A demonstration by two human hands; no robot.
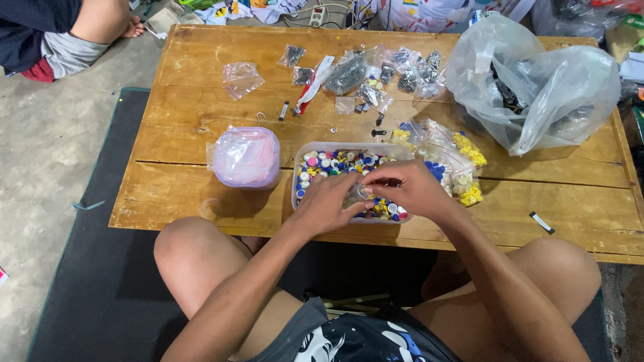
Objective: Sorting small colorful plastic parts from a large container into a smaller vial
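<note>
A clear plastic tub (pixel 298 161) full of small coloured round pieces sits near the front edge of a low wooden table (pixel 201 201). Both hands are over its near half. My left hand (pixel 327 204) and my right hand (pixel 406 188) meet at the fingertips and pinch a small clear plastic bag (pixel 357 194) between them. The bag is mostly hidden by the fingers.
A pink-tinted lidded container (pixel 247 157) stands left of the tub. Small bags of yellow and blue pieces (pixel 456 157) lie to the right. A large clear plastic bag (pixel 537 80) fills the far right. Several small bags (pixel 376 74) lie at the back. Another person's leg (pixel 100 20) is at top left.
</note>
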